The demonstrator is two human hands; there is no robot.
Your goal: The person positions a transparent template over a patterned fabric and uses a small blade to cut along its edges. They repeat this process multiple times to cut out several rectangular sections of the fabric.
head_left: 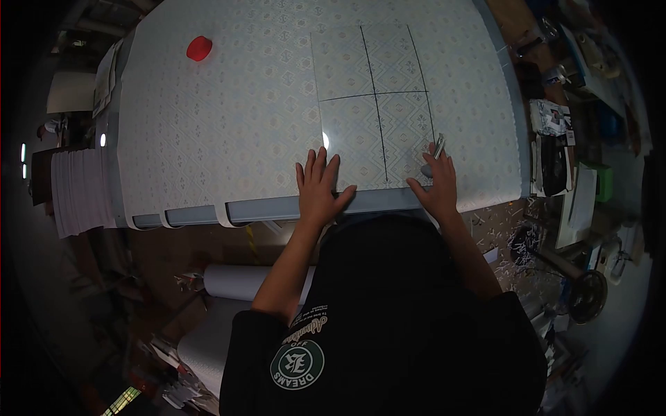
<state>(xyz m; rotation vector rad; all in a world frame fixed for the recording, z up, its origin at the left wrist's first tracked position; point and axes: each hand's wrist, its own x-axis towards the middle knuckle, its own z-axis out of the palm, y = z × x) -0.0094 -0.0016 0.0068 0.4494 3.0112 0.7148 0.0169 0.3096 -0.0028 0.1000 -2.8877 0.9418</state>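
Observation:
A pale patterned sheet [229, 118] covers the large table. On it lies a clear rectangular panel [347, 69] marked with dark crossing lines. My left hand [319, 187] rests with fingers spread at the panel's lower left corner, by the table's front edge, holding nothing. My right hand [437, 182] lies near the panel's lower right corner, thumb apart from the fingers. A slim metallic tool [439, 145] shows at its fingertips, and a small grey round object [427, 170] sits between thumb and fingers. Whether the hand grips either cannot be made out.
A red round object [199, 48] sits at the table's far left. White rolls [236, 282] lie below the front edge. Stacked sheets [76, 187] hang at the left. Paper scraps [503, 229] litter the floor at the right, near a round black-framed fan [588, 297].

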